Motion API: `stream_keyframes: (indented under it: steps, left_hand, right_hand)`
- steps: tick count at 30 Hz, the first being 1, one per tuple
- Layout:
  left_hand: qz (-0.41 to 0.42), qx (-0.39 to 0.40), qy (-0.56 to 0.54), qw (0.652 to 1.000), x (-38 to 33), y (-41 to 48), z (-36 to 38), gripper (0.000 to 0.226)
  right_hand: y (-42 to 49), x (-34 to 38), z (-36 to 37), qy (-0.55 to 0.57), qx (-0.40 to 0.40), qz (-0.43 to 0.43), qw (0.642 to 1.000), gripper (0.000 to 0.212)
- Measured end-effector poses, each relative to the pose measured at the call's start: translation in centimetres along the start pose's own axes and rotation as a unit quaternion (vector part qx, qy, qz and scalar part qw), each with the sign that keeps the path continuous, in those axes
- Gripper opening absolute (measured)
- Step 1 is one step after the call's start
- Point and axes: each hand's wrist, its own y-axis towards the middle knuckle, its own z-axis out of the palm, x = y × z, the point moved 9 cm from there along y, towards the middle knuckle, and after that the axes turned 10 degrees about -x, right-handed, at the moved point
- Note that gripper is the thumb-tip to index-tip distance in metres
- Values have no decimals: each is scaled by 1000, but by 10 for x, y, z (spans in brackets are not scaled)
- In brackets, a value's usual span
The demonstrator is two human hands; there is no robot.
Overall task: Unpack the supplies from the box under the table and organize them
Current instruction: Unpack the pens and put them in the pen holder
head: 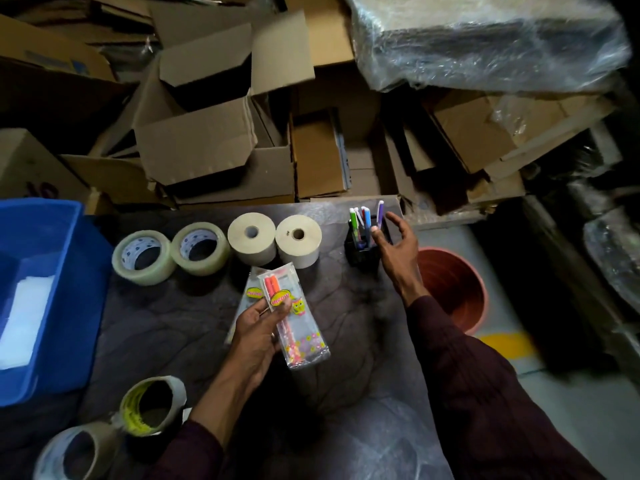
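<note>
My left hand (258, 329) grips clear plastic pen packets (294, 317) with orange pens and yellow stickers, held above the dark table (166, 320). Beside a black pen holder (363, 249) full of coloured pens (365, 216) at the table's far right, my right hand (398, 247) hovers with fingers spread and nothing in it. Along the far edge stand two clear tape rolls (143, 256) (201, 247) and two cream paper rolls (252, 239) (298, 241) in a row.
A blue plastic bin (74, 306) with white sheets sits at the left. Two more tape rolls (152, 405) (76, 453) lie at the near left. Cardboard boxes (197, 140) pile up behind the table. An orange bucket (460, 289) stands on the floor to the right.
</note>
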Motion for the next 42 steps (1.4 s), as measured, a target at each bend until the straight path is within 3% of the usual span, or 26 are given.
stream_keyframes:
  steps: [5,7,9,11,15,17,20,24,26,29,31,36,42]
  left_hand:
    - [-3,2,-7,1000,-2,-5,0,18]
    - [-3,2,-24,1000,-5,-7,5,22]
    - [3,2,-50,999,-14,-9,11,25]
    - [17,10,-69,997,-24,-9,19,33]
    - [34,30,-83,996,-42,-9,33,49]
    - [46,29,-89,995,-49,-9,37,50]
    - [61,39,-91,993,-56,-12,43,47]
    - [54,62,-99,992,-57,-16,51,48]
    - [55,75,-106,990,-59,-19,55,48]
    - [60,90,-105,989,-61,-25,58,44]
    - [63,90,-106,988,-62,-27,56,44]
    - [71,82,-104,989,-65,-26,49,47]
    - [68,99,-91,989,-64,-31,51,50]
  right_hand:
    - [-17,16,-27,-3,-120,-6,993,19]
    - [-46,23,-33,25,-128,0,991,10]
    - [-85,20,-27,49,-61,5,997,8]
    - [-131,3,-20,71,27,69,995,12]
    - [-221,-11,-3,114,202,214,949,11]
    - [-243,-4,2,174,224,249,926,16]
    - [-248,9,1,263,165,269,912,23]
    - [-246,21,-4,293,71,245,922,24]
    - [-246,23,-6,338,21,276,900,25]
    - [-248,27,-1,406,7,327,853,29]
    - [-247,28,-2,417,2,339,844,27]
    - [-251,31,-5,380,18,320,868,25]
    - [-244,46,-8,248,2,185,951,40]
